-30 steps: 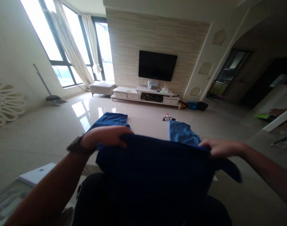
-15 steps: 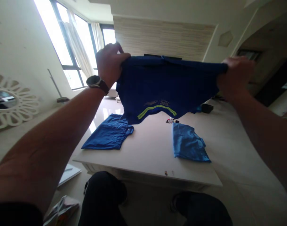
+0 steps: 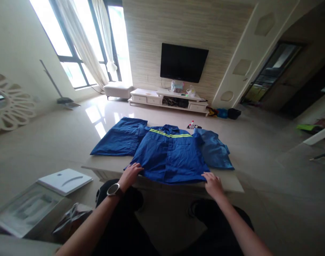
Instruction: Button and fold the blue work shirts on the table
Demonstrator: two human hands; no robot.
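Since the head cam is all we've got, going off that: the blue shirt is laid out front up on the table, collar at the far side, hem by the near edge, between 2 other garments. Left hand has thumb and fingers pinching 1 hem corner, right hand is pinching the other; the thumb on that side is mostly hidden, so can't tell how tight. My guess is the wide grip is there to keep the hem straight and the front from bunching up. Hem toward the person probably just means an easy reach. The left garment and the paler right garment sit off to the sides, which I'd guess leaves the middle for the shirt, though it's snug: its upper sides touch or overlap them, can't tell which.
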